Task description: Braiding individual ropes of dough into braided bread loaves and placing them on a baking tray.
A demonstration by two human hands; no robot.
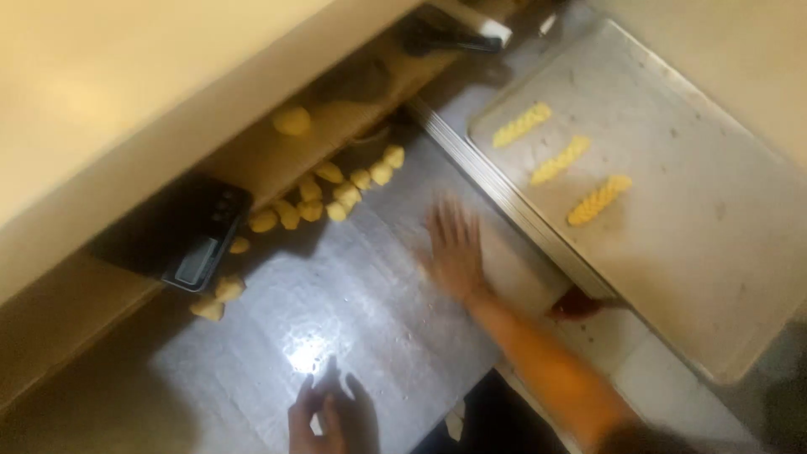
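Note:
My right hand [454,250] lies flat with fingers spread on the steel worktop [353,294], blurred by motion; whether dough is under the palm is hidden. My left hand [318,418] hovers low at the frame's bottom edge, fingers apart, holding nothing. Several small yellow dough lumps [345,192] lie in a loose row along the back of the worktop. To the right sits a metal baking tray [723,252] carrying three twisted dough sticks [561,161] in a diagonal row.
A black digital scale [189,240] stands at the left by a beige wall ledge [126,143], with two more dough lumps [217,298] beside it. One lump [292,120] rests on the ledge. A dark red object [576,304] lies under the tray's near corner.

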